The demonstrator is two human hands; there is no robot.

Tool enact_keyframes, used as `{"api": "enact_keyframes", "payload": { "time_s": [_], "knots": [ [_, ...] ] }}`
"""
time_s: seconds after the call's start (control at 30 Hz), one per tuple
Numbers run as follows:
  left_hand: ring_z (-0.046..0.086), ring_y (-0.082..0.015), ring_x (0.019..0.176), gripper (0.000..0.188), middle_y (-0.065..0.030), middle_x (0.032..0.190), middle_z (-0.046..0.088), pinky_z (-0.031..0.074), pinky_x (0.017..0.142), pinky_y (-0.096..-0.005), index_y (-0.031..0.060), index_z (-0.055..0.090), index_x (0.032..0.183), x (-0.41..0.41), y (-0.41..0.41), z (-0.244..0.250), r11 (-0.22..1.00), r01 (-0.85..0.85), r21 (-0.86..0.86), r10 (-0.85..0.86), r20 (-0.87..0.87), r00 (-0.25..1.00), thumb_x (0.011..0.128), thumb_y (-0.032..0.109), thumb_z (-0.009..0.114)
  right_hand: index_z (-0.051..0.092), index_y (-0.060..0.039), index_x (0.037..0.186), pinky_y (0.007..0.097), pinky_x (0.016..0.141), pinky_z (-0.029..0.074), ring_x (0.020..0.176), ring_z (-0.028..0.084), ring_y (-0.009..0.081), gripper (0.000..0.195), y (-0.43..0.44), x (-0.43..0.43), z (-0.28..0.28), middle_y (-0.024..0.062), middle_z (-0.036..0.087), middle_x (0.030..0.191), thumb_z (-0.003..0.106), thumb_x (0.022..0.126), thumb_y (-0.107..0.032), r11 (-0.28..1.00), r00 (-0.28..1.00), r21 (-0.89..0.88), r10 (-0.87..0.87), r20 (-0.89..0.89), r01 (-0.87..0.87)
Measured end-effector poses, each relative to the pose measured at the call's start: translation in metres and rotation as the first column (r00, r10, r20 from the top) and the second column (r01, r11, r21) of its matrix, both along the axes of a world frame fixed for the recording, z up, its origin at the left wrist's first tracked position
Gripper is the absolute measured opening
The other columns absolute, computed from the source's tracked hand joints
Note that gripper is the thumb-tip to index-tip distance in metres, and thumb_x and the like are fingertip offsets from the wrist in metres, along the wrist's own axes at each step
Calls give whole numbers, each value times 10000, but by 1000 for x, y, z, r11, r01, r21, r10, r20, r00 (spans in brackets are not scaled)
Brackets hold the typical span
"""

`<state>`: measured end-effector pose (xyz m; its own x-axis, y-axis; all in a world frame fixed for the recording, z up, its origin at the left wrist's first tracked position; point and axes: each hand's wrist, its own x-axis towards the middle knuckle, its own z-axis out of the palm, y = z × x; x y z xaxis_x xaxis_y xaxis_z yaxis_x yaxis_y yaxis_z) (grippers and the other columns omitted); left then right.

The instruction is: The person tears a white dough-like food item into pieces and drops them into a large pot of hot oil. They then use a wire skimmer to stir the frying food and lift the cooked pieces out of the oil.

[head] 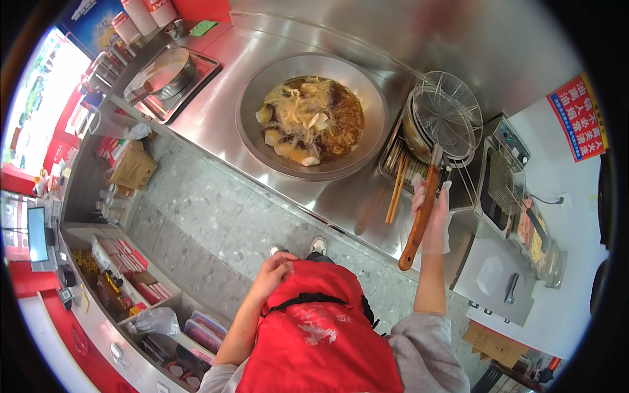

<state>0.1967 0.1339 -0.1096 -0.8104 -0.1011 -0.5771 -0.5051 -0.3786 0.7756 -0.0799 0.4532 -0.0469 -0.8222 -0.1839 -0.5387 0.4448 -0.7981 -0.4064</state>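
Note:
My right hand (435, 216), in a clear plastic glove, is at a long wooden handle (423, 221), with fingers showing on both sides of it. The handle runs up to metalware stacked with wire strainers (444, 118) at the back right of the steel counter. My left hand (275, 270) is bare and loosely curled in front of the red apron (319, 319); its palm is hidden. Ahead of me a wide metal wok (250, 142) holds bubbling brown oil (344, 132) with pale pieces of food (295, 108) frying in it.
Wooden chopsticks (396, 191) lean on a rack tray (408, 169) beside the wok. A pan (172, 73) stands on a tray at the left. To the right are a fryer (496, 182) with a wire basket and a food container (540, 245). Storage shelves (152, 290) stand at lower left.

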Motion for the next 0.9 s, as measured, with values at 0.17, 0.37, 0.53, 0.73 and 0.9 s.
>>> {"api": "enact_keyframes", "payload": {
  "time_s": [0.17,0.37,0.53,0.73,0.9],
  "knots": [
    [523,-82,657,197,6,825,610,405,533,-225,74,642,1083,42,-26,-100,960,-190,-204,246,302,921,918,132,551,490,36,1353,213,535,427,565,439,51,511,35,-38,-57,-28,539,813,501,1034,-362,828,935,-463,192,-298,-317],
    [558,-111,592,174,-35,779,632,405,438,-270,69,648,1008,122,-79,-200,899,-283,-334,420,472,775,926,203,572,566,4,1172,163,407,318,473,323,6,255,20,-2,1,-46,400,673,415,1074,-175,969,923,35,245,-298,-246],
    [551,-145,510,194,-60,702,626,368,367,-325,48,664,947,159,-105,-254,950,-158,-270,304,679,668,924,196,540,589,-81,1075,174,392,277,441,289,-9,209,-4,16,39,-103,328,607,591,977,-265,885,920,445,278,-276,-134],
    [623,-176,626,274,-117,805,686,465,500,-337,4,724,980,155,-174,-334,879,-50,-475,294,457,839,872,206,574,503,-60,1242,179,406,254,436,312,8,341,-61,49,60,-81,376,606,627,940,-159,684,932,712,340,-122,-156],
    [637,-161,746,284,-106,856,684,488,565,-313,-19,689,1024,62,-215,-275,904,73,-421,132,440,888,883,197,572,535,-85,1111,182,413,249,495,371,11,275,-141,68,76,-67,439,664,697,920,-200,582,953,802,298,-55,-136]
  ]
}}
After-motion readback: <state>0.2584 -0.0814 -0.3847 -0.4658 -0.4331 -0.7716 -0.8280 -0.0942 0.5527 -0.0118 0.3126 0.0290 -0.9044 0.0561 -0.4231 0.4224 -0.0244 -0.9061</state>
